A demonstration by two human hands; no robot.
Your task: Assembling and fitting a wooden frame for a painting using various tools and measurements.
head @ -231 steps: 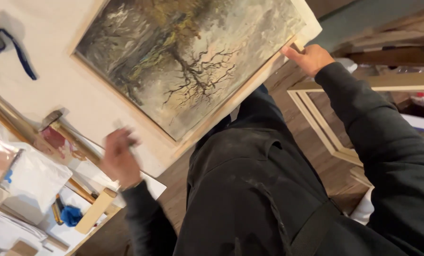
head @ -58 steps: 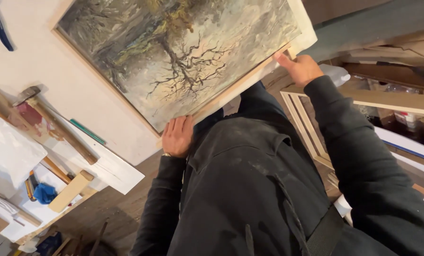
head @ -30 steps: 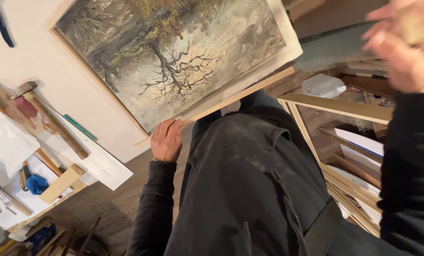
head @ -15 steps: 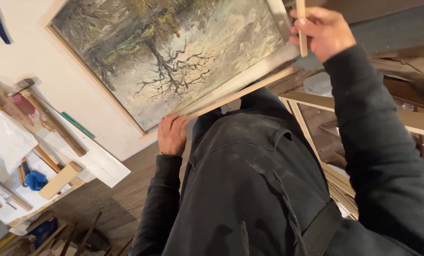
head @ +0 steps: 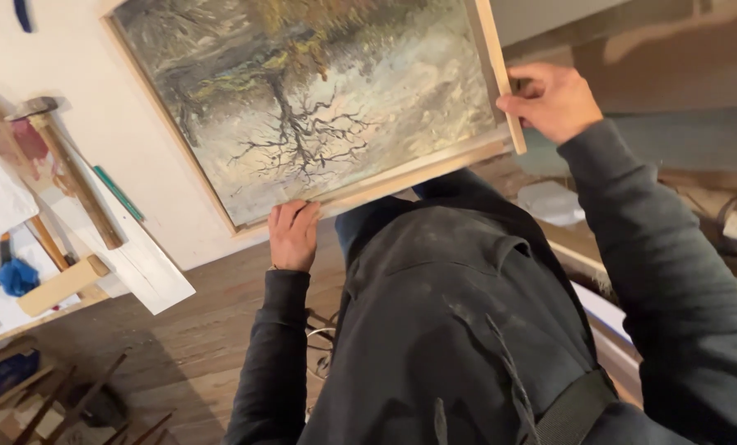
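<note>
Left hand (head: 292, 235) grips painting (head: 319, 99) at its lower edge — right hand (head: 549, 100) holds wooden strip (head: 495, 70)

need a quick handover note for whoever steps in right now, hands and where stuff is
Left hand: gripping the lower edge of the painting, fingers curled over its front.
Right hand: holding a wooden strip flat along the painting's right edge.
The painting, a bare tree in a grey landscape, lies on the white surface. A hammer and a green pencil lie to its left.
Done: strip lined up on the right side.
Left: the pictures show no fastening; the other edges look bare.
</note>
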